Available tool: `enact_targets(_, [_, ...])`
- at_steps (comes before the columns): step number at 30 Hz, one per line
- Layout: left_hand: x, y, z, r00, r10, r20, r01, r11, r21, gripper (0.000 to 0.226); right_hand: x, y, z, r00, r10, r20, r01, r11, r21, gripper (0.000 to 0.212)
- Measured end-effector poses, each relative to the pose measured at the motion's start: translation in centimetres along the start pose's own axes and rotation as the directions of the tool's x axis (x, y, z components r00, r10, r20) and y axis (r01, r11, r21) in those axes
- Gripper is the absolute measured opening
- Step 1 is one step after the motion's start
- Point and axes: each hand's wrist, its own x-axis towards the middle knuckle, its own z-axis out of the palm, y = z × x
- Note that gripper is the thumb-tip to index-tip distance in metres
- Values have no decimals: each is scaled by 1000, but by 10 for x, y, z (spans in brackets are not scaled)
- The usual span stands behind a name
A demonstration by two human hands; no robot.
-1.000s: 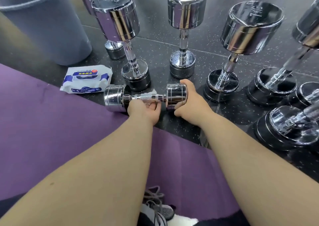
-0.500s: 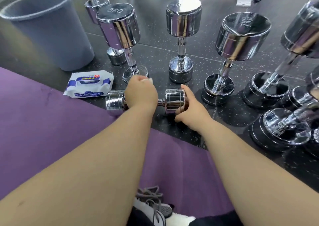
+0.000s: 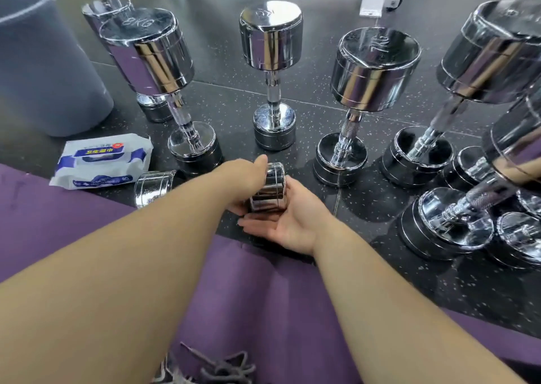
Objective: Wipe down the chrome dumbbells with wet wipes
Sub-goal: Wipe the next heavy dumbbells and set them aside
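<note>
In the head view, a small dumbbell [image 3: 268,187] was seen lying on its side on the black speckled floor [image 3: 234,96], just at the edge of a purple mat [image 3: 73,231]. Its left head was shown beside the mat, and its handle was hidden under the left hand [image 3: 244,178]. That hand was reached across from the left and wrapped over the bar next to the right head, with the thumb laid on top of the chrome and the fingers [image 3: 234,208] curled underneath. Whether a wipe was held beneath it could not be told. The right hand [image 3: 289,225] was turned palm up under the right head, its fingers [image 3: 254,225] kept nearly straight and flat, so the head was cradled rather than gripped.

A pack of wet wipes [image 3: 99,161] was laid on the floor just left of the small dumbbell, apart from it. A grey bin [image 3: 44,70] was placed further left. Behind the hands, larger chrome dumbbells were stood on end in a row: one marked 8KG [image 3: 146,55], a slimmer one [image 3: 270,38] in the middle, a broad one [image 3: 376,67] to its right, and more crowded at the right edge. Grey shoelaces [image 3: 222,366] were seen at the bottom edge.
</note>
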Motion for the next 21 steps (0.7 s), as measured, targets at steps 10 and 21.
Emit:
enact_targets(10, [-2, -7, 3, 994, -17, -104, 13, 999, -36, 84, -12, 21, 19, 984, -87, -156, 125, 958, 258, 60])
enact_targets(21, [-72, 42, -32, 980, 112, -161, -192, 725, -662, 36, -124, -51, 49, 908, -416, -44, 411, 906, -99, 18])
